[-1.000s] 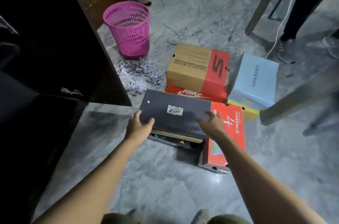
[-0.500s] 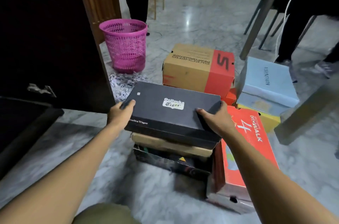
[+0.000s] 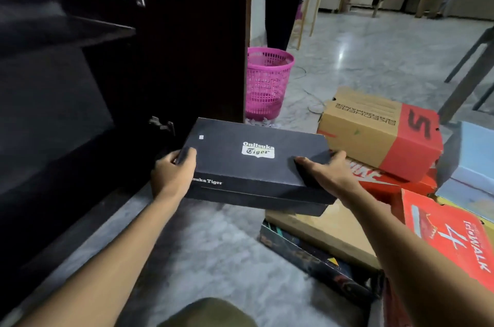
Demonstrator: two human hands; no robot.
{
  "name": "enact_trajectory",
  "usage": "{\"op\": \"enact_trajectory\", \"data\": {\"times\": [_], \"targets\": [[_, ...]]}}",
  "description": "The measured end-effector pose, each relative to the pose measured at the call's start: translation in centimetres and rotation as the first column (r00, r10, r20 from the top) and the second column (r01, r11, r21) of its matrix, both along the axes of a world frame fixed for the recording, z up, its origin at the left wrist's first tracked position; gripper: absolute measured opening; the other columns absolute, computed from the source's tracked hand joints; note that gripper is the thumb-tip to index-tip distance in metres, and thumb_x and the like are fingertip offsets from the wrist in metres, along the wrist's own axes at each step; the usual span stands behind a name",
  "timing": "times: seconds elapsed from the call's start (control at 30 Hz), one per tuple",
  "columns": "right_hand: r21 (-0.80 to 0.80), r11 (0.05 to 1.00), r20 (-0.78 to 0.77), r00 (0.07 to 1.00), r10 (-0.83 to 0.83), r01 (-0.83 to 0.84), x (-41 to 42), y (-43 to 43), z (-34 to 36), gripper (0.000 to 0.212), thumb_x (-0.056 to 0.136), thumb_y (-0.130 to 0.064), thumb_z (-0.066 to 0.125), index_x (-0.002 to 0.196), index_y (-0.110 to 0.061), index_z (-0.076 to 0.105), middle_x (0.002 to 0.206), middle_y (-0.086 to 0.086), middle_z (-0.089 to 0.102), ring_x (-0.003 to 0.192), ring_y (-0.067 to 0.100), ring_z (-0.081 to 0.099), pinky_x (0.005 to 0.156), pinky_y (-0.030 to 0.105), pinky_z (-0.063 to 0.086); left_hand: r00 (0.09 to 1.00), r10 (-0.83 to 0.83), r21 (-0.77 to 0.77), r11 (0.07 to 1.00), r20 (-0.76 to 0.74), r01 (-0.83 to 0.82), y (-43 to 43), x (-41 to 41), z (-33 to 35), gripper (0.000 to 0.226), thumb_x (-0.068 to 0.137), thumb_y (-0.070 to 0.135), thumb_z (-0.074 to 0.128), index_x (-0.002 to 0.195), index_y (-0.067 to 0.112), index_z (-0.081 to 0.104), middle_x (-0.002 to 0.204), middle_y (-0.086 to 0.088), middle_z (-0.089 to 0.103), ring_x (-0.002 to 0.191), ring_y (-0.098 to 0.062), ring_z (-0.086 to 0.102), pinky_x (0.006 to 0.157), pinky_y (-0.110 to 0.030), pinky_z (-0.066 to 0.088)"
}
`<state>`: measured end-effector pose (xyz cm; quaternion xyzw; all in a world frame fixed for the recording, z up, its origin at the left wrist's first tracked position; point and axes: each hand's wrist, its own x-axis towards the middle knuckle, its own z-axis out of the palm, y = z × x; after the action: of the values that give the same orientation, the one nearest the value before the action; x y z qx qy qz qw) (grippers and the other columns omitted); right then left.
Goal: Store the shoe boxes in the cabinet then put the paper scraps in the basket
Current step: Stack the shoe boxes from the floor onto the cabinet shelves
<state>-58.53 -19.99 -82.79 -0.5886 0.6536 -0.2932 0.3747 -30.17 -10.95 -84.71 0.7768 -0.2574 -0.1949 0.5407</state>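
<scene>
I hold a black Onitsuka Tiger shoe box in the air, level, in front of the dark open cabinet. My left hand grips its left end and my right hand grips its right end. Below it on the floor lies a tan box on a dark box. To the right are a tan and red Skechers box on a red Nike box, and a red GoWalk box. A pink basket stands behind the cabinet door, with paper scraps at its foot.
Light blue boxes are stacked at the far right. A person's dark legs stand behind the basket. Chair legs rise at the right. A cabinet shelf juts out at upper left. The floor is grey marble.
Both hands have lifted the black box off the stack and carried it left toward the cabinet. My view has swung left and up, showing more of the cabinet.
</scene>
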Motion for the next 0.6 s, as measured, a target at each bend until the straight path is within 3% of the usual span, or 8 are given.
{"op": "enact_trajectory", "data": {"times": [0.13,0.23,0.33,0.4,0.5,0.53,0.6], "targets": [[0.022,0.973,-0.053,0.972,0.229,-0.228,8.1,-2.0,1.8,0.084,0.072,-0.053,0.081,0.131,-0.01,0.039,0.12,0.008,0.055,0.101,0.022,0.055,0.083,0.031,0.048,0.952,0.264,-0.069,0.958,-0.154,-0.277,2.8,4.9,0.2,0.032,0.085,0.038,0.06,0.063,0.015,0.061,0.07,0.003,0.063,0.075,-0.025,0.063,0.076,-0.029,0.045],[-0.022,0.928,-0.08,0.926,0.37,-0.373,14.2,-2.9,2.8,0.076,0.073,-0.048,0.082,0.128,-0.01,0.045,0.113,0.005,0.06,0.095,0.019,0.058,0.081,0.03,0.05,0.897,0.417,-0.056,0.902,-0.144,-0.428,5.0,8.3,-0.4,0.036,0.072,0.051,0.056,0.066,0.017,0.064,0.088,-0.007,0.074,0.088,-0.031,0.068,0.084,-0.035,0.052],[-0.059,0.886,-0.112,0.885,0.452,-0.46,19.2,-3.9,2.8,0.07,0.071,-0.05,0.082,0.124,-0.012,0.057,0.111,0.002,0.065,0.096,0.02,0.063,0.082,0.028,0.049,0.82,0.551,-0.064,0.822,-0.157,-0.565,6.2,11.4,-0.8,0.04,0.083,0.04,0.06,0.09,0.004,0.073,0.097,-0.016,0.074,0.094,-0.032,0.068,0.084,-0.032,0.048],[-0.076,0.861,-0.116,0.862,0.494,-0.504,22.0,-4.3,1.5,0.07,0.071,-0.053,0.081,0.125,-0.014,0.062,0.118,0.002,0.066,0.103,0.021,0.063,0.084,0.025,0.045,0.777,0.593,-0.123,0.772,-0.21,-0.623,6.8,12.7,-1.1,0.046,0.078,0.039,0.06,0.095,-0.003,0.073,0.098,-0.019,0.073,0.095,-0.032,0.069,0.083,-0.028,0.05],[-0.012,0.828,-0.139,0.821,0.553,-0.56,25.8,-3.9,-1.8,0.069,0.072,-0.055,0.079,0.127,-0.015,0.063,0.122,0.007,0.065,0.104,0.024,0.061,0.083,0.026,0.045,0.684,0.663,-0.17,0.669,-0.305,-0.724,8.2,14.0,-2.8,0.033,0.084,0.014,0.067,0.104,-0.012,0.067,0.106,-0.024,0.07,0.102,-0.035,0.066,0.062,-0.005,0.04],[0.013,0.81,-0.14,0.801,0.582,-0.586,26.9,-3.7,-2.9,0.07,0.071,-0.056,0.079,0.127,-0.016,0.063,0.122,0.007,0.065,0.103,0.024,0.061,0.084,0.028,0.047,0.663,0.679,-0.163,0.65,-0.315,-0.742,8.8,14.5,-3.4,0.03,0.085,0.008,0.066,0.107,-0.013,0.066,0.109,-0.025,0.069,0.104,-0.036,0.065,0.061,-0.005,0.038],[0.037,0.755,-0.124,0.747,0.653,-0.654,29.0,-3.3,-4.5,0.076,0.067,-0.056,0.082,0.129,-0.018,0.061,0.125,0.007,0.064,0.106,0.024,0.06,0.09,0.032,0.05,0.644,0.705,-0.144,0.633,-0.296,-0.76,10.3,15.5,-5.0,0.03,0.087,0.01,0.065,0.109,-0.009,0.067,0.11,-0.022,0.069,0.106,-0.034,0.065,0.075,-0.017,0.042]]}}
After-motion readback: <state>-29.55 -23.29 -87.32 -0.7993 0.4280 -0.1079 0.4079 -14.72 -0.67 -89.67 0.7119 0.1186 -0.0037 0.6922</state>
